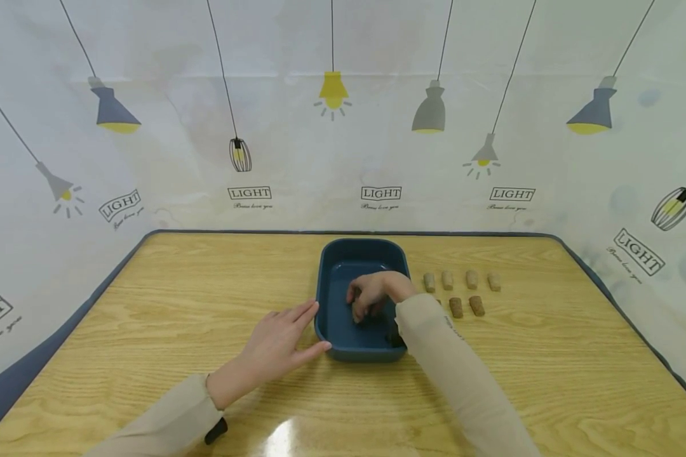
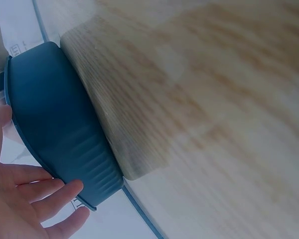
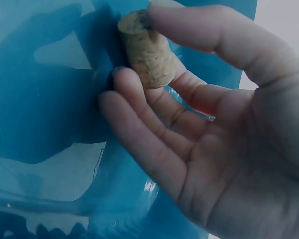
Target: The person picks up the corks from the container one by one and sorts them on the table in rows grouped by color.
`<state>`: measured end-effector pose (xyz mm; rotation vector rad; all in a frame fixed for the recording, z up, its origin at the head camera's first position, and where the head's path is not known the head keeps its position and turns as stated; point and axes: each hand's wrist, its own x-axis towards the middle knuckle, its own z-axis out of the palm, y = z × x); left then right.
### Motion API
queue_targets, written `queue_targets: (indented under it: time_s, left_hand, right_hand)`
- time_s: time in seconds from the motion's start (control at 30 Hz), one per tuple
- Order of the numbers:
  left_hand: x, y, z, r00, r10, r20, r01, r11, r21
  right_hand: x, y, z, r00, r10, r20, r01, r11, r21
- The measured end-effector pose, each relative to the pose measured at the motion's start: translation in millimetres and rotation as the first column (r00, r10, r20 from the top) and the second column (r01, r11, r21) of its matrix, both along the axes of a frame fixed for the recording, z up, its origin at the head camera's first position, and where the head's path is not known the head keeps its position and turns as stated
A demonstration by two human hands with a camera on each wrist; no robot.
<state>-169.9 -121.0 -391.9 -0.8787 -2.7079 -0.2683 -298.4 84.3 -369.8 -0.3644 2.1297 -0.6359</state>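
Note:
A deep blue rectangular box (image 1: pixel 327 331) stands on the wooden table. Inside it, my right hand (image 1: pixel 373 293) pinches a cork (image 3: pixel 149 52) between thumb and fingers, low over the box floor. In the right wrist view, the light brown, speckled cork is tilted, with the thumb at its upper end. My left hand (image 1: pixel 277 341) rests against the left rim with fingers extended, its thumb at the near left corner. From the left wrist view, these fingers (image 2: pixel 60 199) touch the edge of the box's outer side wall.
Right of the box, several pale corks (image 1: pixel 471 279) stand in a back row. Darker corks (image 1: pixel 456 308) form a front row, one partly hidden by the right sleeve (image 1: pixel 434 324). A printed backdrop (image 1: pixel 297 146) borders the table (image 1: pixel 217 273) behind.

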Motion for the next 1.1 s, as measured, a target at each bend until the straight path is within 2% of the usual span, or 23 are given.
queue_targets:
  time_s: [0.4,0.53,0.8,1.1]
  left_hand:
    - [-0.4,0.7,-0.6,1.000,0.000,-0.004,0.000,1.000,0.008]
    - [-0.3,1.0,0.1,1.000,0.003,0.003,-0.003,1.000,0.004]
    - [-0.2,0.6,0.3,1.000,0.009,-0.001,-0.009,1.000,-0.004]
    - [-0.3,0.9,-0.4,1.000,0.007,-0.002,-0.007,1.000,0.000]
  right_hand:
    - [-2.1,4,4.8,0.998,0.001,-0.063,-0.009,0.991,-0.136]
    - [-3.9,5,11.7,0.995,0.027,-0.098,-0.044,0.985,-0.169]
    - [-5.6,7,32.3,0.981,0.062,-0.183,-0.096,0.978,-0.183]
    - [-6.9,14,47.8,0.971,0.067,-0.231,-0.108,0.979,-0.171]
